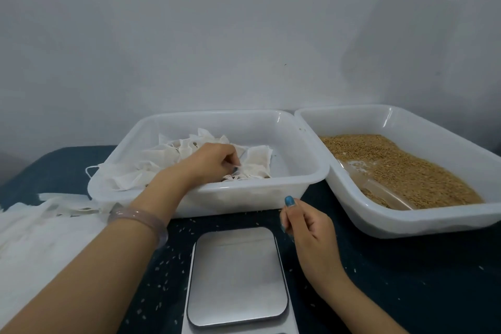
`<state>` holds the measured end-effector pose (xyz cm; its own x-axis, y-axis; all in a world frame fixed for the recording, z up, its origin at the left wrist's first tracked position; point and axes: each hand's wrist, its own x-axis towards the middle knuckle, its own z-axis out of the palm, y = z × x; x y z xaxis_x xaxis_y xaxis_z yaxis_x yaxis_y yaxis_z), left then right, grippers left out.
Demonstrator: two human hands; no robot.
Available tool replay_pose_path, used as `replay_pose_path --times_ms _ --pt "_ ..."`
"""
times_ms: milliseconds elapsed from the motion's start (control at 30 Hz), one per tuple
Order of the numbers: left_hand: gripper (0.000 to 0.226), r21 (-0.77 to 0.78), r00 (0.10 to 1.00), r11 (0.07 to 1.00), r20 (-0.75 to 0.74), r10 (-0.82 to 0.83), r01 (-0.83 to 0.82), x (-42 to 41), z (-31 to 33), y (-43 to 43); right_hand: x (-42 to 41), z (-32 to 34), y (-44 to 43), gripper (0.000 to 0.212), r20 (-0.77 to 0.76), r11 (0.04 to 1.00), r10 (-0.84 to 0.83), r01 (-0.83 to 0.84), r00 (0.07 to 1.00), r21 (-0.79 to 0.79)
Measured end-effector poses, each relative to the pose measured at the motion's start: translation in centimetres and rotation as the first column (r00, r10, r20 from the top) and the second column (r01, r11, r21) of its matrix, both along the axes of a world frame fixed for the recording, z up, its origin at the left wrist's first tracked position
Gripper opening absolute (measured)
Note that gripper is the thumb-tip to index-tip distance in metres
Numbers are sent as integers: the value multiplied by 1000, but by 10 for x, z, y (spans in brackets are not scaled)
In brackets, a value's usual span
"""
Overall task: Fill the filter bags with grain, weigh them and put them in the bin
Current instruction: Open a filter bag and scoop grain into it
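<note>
My left hand [211, 163] reaches into the white bin [311, 171] and pinches the gathered top of a filled filter bag [254, 165] lying among several other filled white bags. My right hand [306, 222] hovers loosely curled above the table in front of that bin and holds nothing that I can see. The steel scale [235, 276] lies bare between my forearms. At the right, a second white tub [406, 221] holds brown grain [401, 165] with a clear plastic scoop [379, 187] resting in it.
A heap of flat unfilled filter bags [40, 228] lies on the dark blue tablecloth at the left. Loose grains [162, 274] are scattered on the cloth around the scale. A grey wall stands close behind both tubs.
</note>
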<state>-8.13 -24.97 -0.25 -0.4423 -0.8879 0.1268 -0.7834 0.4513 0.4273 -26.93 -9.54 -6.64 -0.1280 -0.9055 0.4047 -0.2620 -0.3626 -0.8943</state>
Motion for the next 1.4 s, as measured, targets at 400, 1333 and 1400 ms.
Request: replay_pose_path --times_ms 400,1333,1400 --pt "10 -105 999 994 -29 -44 41 4 4 7 -1 -1 -1 40 -14 1000 -4 5 1000 7" --pt "72 -386 630 780 460 625 -492 129 -63 145 3 -4 1 41 -41 1000 5 -6 999 -18" --pt "58 -335 646 790 455 613 -514 139 -76 138 3 -3 1 40 -49 1000 1 -2 999 -20"
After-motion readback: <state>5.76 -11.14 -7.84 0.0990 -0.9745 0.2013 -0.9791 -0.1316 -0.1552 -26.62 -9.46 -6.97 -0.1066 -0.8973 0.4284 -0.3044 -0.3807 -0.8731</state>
